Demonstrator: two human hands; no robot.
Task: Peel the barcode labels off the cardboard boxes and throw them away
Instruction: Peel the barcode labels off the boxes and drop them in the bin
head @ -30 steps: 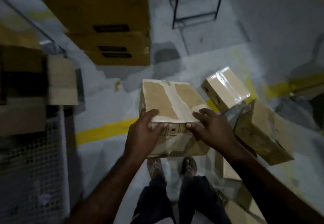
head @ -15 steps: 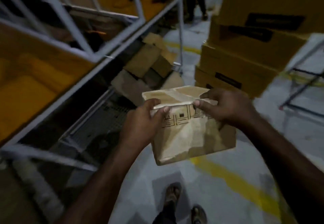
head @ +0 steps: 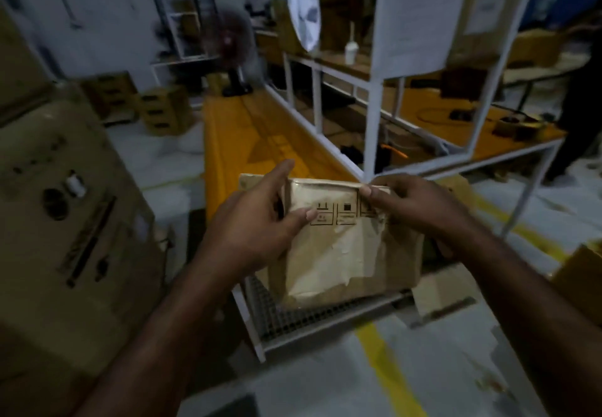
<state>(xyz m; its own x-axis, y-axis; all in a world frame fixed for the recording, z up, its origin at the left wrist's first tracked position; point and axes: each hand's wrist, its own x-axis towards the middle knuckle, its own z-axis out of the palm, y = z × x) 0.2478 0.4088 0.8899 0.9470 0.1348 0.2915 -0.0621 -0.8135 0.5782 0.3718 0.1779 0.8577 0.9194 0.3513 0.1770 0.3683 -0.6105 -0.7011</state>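
Observation:
I hold a small cardboard box [head: 345,253] in front of my chest, its near face covered by torn pale paper with printed handling symbols along the top. My left hand [head: 254,221] grips the box's left end, thumb across the face and index finger stretched along the top edge. My right hand [head: 410,208] grips the upper right corner, thumb pressed on the paper beside the symbols. No barcode label can be made out in the dim, blurred frame.
A white metal-framed workbench [head: 368,116] with a yellow top [head: 247,142] stands ahead, and a mesh shelf [head: 293,322] lies below the box. Large cartons [head: 65,208] stand at left, more boxes [head: 163,110] behind. A yellow floor line [head: 387,367] runs underfoot. A person [head: 580,116] stands far right.
The view swung from the floor and scattered boxes up and left to the workbench. The box stayed in both hands and tilted so its papered face turns toward me.

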